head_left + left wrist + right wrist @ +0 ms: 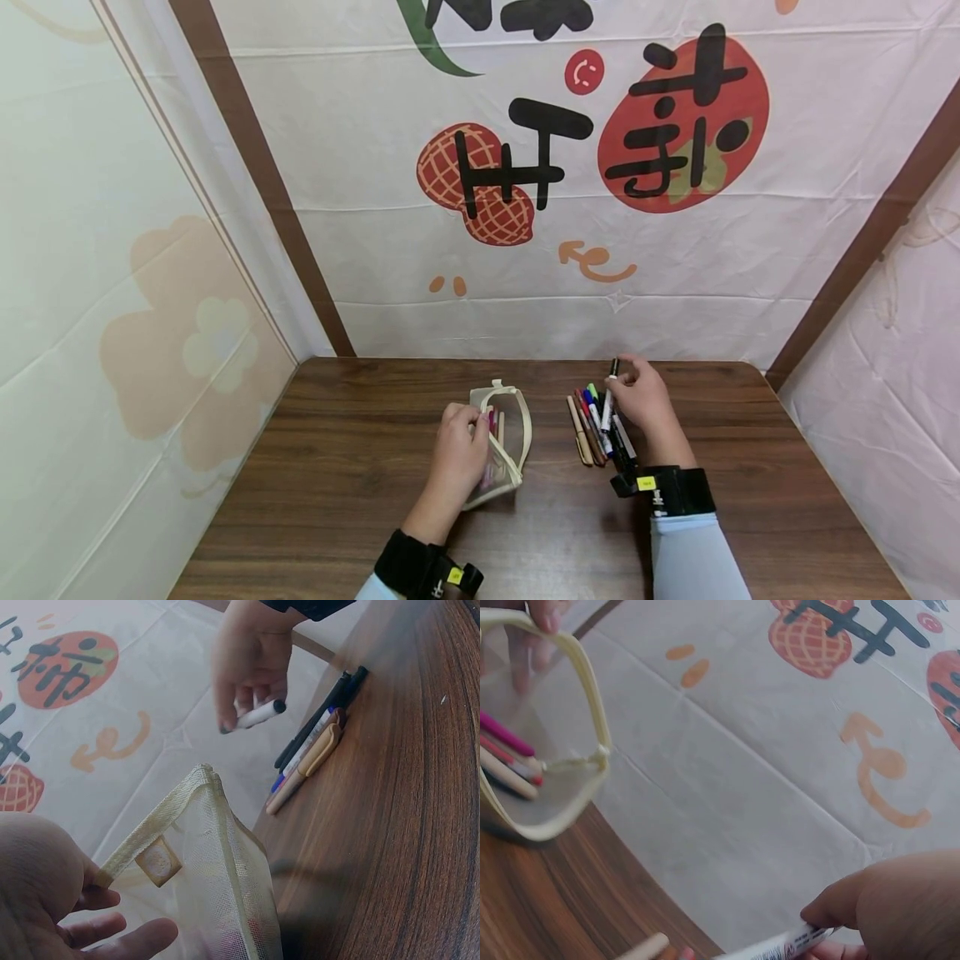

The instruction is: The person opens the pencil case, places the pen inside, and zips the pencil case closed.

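Observation:
My left hand [459, 442] grips the rim of a cream mesh pencil pouch [527, 423], whose mouth gapes toward the right. Inside the pouch, the right wrist view shows a magenta pen [507, 735] and several other pens. My right hand [645, 402] pinches a white marker [259, 715] with dark ends, raised above the tabletop. Just left of that hand lies a row of pens [585, 425] in tan, brown, blue, green and black. In the left wrist view, my left fingers [135, 939] lie against the pouch's side, by a small square label [159, 861].
The brown wooden table [337, 475] ends at a printed fabric backdrop [375, 208] close behind the pouch and pens. Another fabric panel [135, 292] stands along the left side, and a pale sheet [885, 350] hangs on the right.

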### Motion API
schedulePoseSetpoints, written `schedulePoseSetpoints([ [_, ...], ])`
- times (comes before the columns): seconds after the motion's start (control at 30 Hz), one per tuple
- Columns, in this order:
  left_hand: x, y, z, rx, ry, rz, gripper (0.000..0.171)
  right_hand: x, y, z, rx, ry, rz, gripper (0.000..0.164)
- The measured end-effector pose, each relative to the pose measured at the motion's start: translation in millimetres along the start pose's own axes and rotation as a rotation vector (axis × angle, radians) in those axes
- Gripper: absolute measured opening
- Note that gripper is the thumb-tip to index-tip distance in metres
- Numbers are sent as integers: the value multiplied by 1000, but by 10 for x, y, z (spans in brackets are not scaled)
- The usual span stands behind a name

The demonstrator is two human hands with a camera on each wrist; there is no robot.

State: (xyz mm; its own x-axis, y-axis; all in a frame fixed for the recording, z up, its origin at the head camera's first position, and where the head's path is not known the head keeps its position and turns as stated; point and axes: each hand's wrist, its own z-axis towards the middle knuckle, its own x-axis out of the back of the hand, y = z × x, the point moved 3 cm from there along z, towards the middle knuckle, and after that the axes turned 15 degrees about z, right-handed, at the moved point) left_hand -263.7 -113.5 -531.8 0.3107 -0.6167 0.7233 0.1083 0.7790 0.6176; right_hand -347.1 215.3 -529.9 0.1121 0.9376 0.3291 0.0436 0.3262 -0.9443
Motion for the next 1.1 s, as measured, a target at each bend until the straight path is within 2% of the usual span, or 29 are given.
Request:
schedulePoseSetpoints([
  [0.23, -11, -6, 6, 1, 4, -2, 16, -246, -107, -47, 21, -16, 113, 61],
  [0.7, -5, -7, 9, 9, -4, -5, 19, -787, -210, -141, 2, -95, 296, 56],
  [0.93, -9, -6, 8, 8, 12, -3, 18, -1115, -205, -226, 40, -190, 320, 50],
  [1.1, -7, 0, 7, 16, -2, -2, 19, -1342, -200, -300, 21, -294, 342, 51],
])
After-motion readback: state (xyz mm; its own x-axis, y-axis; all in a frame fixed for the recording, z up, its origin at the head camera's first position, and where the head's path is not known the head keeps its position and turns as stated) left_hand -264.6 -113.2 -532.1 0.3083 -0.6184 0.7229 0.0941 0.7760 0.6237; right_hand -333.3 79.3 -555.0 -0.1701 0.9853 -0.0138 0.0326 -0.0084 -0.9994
